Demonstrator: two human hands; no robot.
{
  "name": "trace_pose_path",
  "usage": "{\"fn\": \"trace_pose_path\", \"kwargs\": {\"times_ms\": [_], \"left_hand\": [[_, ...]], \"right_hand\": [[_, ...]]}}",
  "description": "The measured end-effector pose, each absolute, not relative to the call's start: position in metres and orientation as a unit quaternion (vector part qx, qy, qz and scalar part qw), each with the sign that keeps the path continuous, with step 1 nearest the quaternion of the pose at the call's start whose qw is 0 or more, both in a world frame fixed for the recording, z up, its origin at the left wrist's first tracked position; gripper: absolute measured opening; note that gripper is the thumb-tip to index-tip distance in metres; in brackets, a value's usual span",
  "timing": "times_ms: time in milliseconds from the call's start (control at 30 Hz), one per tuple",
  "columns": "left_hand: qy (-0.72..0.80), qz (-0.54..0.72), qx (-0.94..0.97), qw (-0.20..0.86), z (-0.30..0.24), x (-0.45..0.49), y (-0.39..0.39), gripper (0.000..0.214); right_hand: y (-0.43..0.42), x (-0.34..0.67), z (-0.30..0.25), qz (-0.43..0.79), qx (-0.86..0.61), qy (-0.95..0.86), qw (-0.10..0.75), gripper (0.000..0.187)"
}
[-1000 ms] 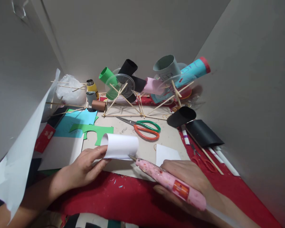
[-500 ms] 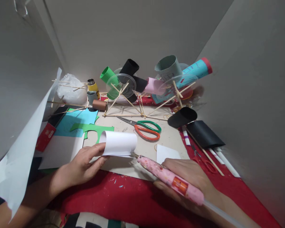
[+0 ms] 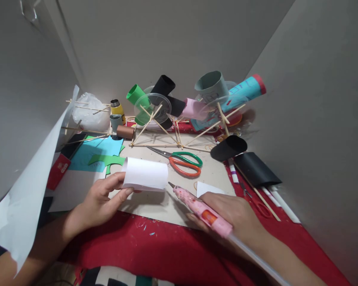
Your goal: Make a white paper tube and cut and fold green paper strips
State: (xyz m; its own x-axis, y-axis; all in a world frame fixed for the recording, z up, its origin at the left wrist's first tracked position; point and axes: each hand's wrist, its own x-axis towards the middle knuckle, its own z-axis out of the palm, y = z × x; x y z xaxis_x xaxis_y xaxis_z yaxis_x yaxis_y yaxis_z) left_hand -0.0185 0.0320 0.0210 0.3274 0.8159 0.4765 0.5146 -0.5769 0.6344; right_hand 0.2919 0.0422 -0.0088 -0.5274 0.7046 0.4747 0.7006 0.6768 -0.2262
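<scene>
L hand (image 3: 103,198) fingers pinch paper roll (image 3: 145,174), now lifted off worktop (image 3: 167,208). R hand (image 3: 237,212) fingers closed round glue gun (image 3: 201,209); tip backed off roll edge, small gap now. Glue pass prob done.

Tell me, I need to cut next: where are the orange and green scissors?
Head view, centre: the orange and green scissors lie on the beige cardboard sheet, beyond the rolled white paper tube and the pink glue gun.

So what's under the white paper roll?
Bare beige board in its shadow; the roll, pinched by the left hand, covers part of the green cut-out.
</scene>
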Motion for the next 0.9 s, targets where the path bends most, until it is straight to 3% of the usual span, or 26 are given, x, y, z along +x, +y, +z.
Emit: {"fn": "trace_pose_path", "kwargs": {"times_ms": [267,433,500,667,767,900], "left_hand": [[0.437,0.472,0.623,0.445,0.03,-0.007,0.033,0.016],[0.412,0.498,0.558,0.52,0.03,-0.002,0.032,0.02],[0.4,0.507,0.55,0.53,0.03,0.0,0.03,0.02],[0.38,0.511,0.565,0.524,0.03,0.004,0.024,0.018],[0.373,0.504,0.571,0.529,0.028,0.007,0.021,0.019],[0.365,0.483,0.583,0.542,0.024,0.009,0.018,0.017]], "right_hand": [[0.051,0.284,-0.008,0.065,-0.439,-0.885,0.141,0.015],[0.056,0.289,-0.011,0.135,-0.436,-0.884,0.105,0.03],[0.055,0.29,-0.006,0.171,-0.423,-0.88,0.136,0.036],[0.042,0.274,0.015,0.339,-0.418,-0.775,0.332,0.034],[0.032,0.254,0.02,0.437,-0.418,-0.688,0.401,0.038],[0.026,0.234,0.017,0.501,-0.384,-0.623,0.462,0.026]]}}
